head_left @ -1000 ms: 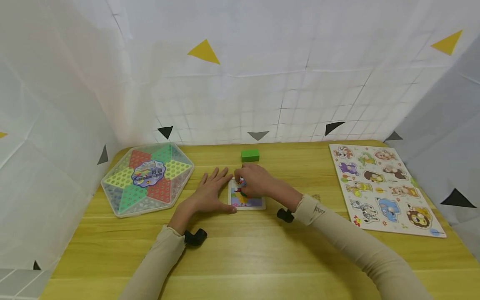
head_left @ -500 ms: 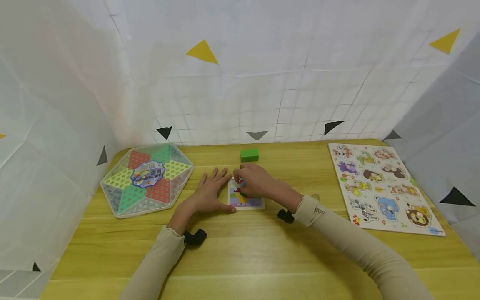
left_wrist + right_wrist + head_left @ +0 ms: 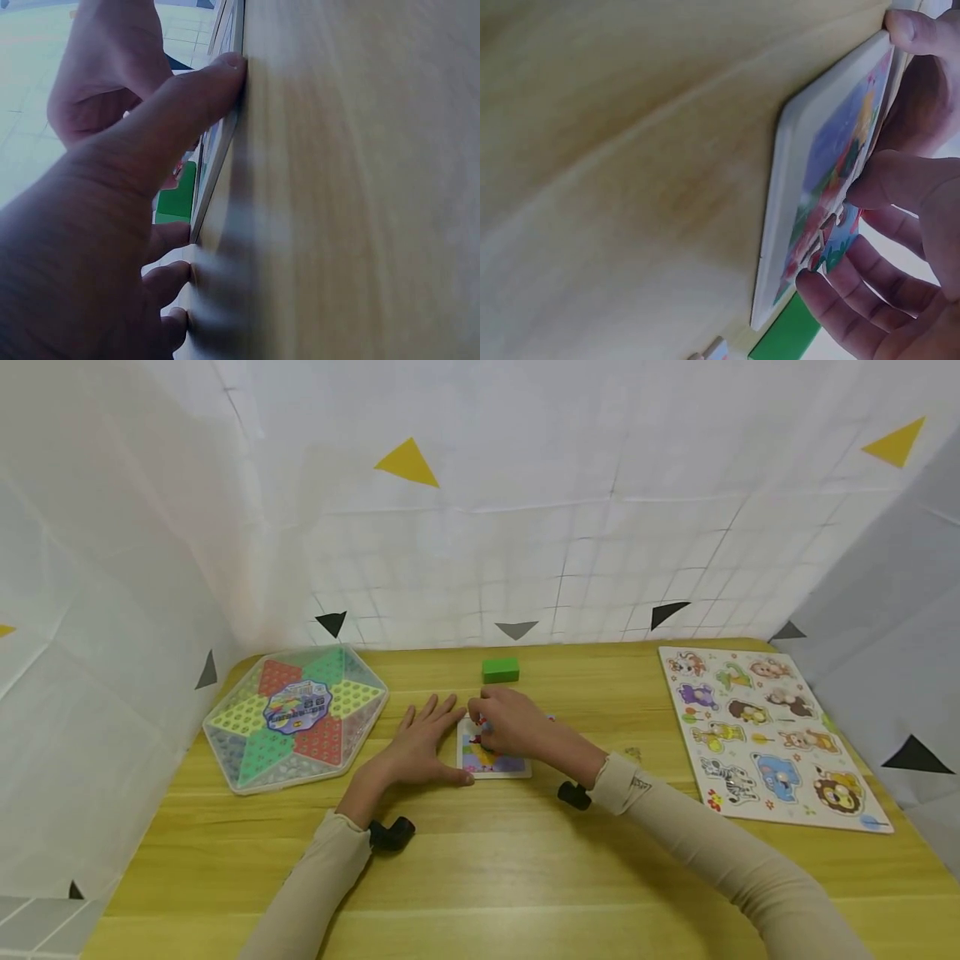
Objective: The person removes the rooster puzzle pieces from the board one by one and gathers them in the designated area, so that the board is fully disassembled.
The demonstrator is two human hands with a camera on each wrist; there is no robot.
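Note:
A small picture jigsaw board point(image 3: 491, 762) with a pale frame lies on the table between the hands. My right hand point(image 3: 513, 724) is over it and pinches a jigsaw piece point(image 3: 842, 236) in blue, green and red between thumb and fingers. That piece is tilted against the picture; whether it is seated cannot be seen. My left hand point(image 3: 420, 750) lies at the board's left side, fingers spread, with the thumb point(image 3: 225, 67) touching the board's edge. Much of the picture's upper right is hidden under the right hand in the head view.
A green block point(image 3: 500, 671) stands behind the board. A hexagonal Chinese checkers box point(image 3: 345, 752) lies at the left, an animal puzzle board point(image 3: 772, 739) at the right. Part of a small loose piece point(image 3: 717, 349) shows on the table by the block.
My right wrist has shifted very slightly, and a small bit behind it shows more clearly. The left hand stays in place beside the board.

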